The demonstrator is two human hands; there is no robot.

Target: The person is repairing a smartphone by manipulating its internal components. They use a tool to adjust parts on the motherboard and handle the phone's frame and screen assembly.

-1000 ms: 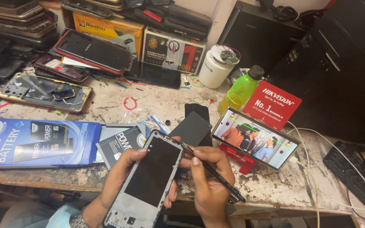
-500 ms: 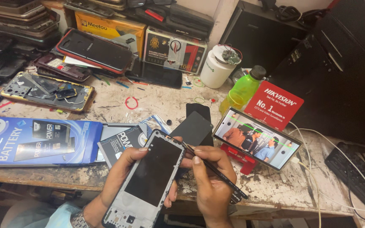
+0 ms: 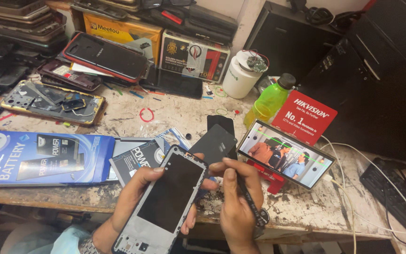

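My left hand (image 3: 130, 197) grips an opened phone frame (image 3: 165, 200) with a dark inner plate, held tilted over the front edge of the workbench (image 3: 179, 115). My right hand (image 3: 238, 202) holds a thin dark tool (image 3: 250, 204) like a pen, its tip at the frame's upper right edge. A dark flat phone cover (image 3: 214, 143) lies on the bench just behind the frame.
A blue battery box (image 3: 34, 157) and a battery pack (image 3: 135, 160) lie at left. A propped phone (image 3: 285, 154) plays video at right, beside a red sign (image 3: 304, 116), a green bottle (image 3: 269, 101) and a white jar (image 3: 238, 77). Opened phones and boxes crowd the back.
My right hand has rolled so the tool stands steeper and sits lower along the frame's right edge. The frame stays in my left hand.
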